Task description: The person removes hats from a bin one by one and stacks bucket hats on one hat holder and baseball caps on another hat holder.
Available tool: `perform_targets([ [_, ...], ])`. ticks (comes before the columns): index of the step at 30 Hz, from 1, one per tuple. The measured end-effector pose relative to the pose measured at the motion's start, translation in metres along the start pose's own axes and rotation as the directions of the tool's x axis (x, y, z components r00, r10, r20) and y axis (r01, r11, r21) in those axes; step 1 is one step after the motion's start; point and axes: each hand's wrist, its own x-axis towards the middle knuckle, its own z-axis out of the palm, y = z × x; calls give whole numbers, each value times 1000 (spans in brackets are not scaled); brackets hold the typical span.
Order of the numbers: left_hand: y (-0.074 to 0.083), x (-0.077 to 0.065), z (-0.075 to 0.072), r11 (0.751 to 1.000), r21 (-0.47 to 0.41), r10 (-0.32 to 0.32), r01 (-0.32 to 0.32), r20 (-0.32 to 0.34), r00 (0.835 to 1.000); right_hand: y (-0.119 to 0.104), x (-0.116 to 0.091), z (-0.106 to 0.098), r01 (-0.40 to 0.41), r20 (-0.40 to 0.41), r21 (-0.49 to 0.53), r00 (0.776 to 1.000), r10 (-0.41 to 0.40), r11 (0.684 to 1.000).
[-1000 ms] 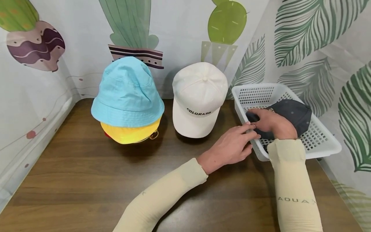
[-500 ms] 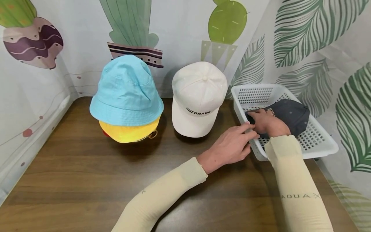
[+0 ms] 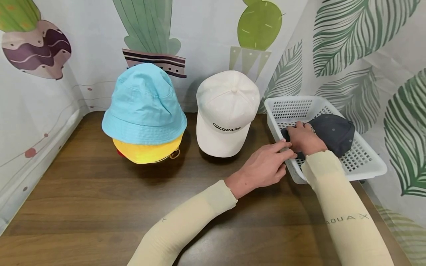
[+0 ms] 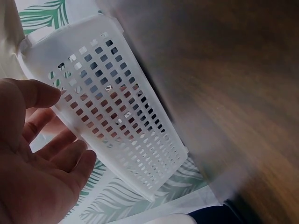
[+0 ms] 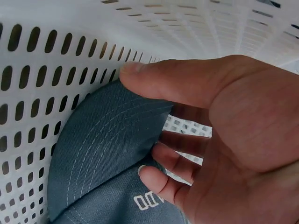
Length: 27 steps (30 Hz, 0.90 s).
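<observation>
A dark grey baseball cap (image 3: 334,133) with pale lettering lies in the white plastic basket (image 3: 371,159). My right hand (image 3: 306,138) reaches inside and holds the cap by its brim. In the right wrist view the thumb lies along the edge of the brim (image 5: 100,140), beside the slotted wall, with the fingers curled at its other side. My left hand (image 3: 261,166) holds the basket's left rim. The left wrist view shows its thumb (image 4: 44,94) against the outer side and the other fingers at the rim.
Left of the basket stands a white "COLORADO" cap (image 3: 227,107). Farther left a light blue bucket hat (image 3: 144,107) sits over a yellow hat (image 3: 146,149). All are on a brown wooden table (image 3: 110,207), with printed cloth (image 3: 206,33) behind.
My right hand and forearm have turned and shifted slightly left over the cap's brim. The cap stays nearly in place in the basket; the left hand keeps its place.
</observation>
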Motion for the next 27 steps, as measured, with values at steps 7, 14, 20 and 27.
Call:
perform_targets([
  [7,-2,-1,0,1000,2,0,0,-13,1000,-1,3,0,-11,2,-37,1000,11,999],
  [14,-1,0,1,1000,4,-7,7,-2,1000,-4,2,-1,-23,36,-32,999,24,999],
  [20,0,0,2,1000,28,-10,10,-2,1000,-1,8,0,-27,23,-21,999,28,999],
  [27,1,-1,4,998,60,-11,11,-8,1000,1,10,2,-32,-8,10,999,32,999],
])
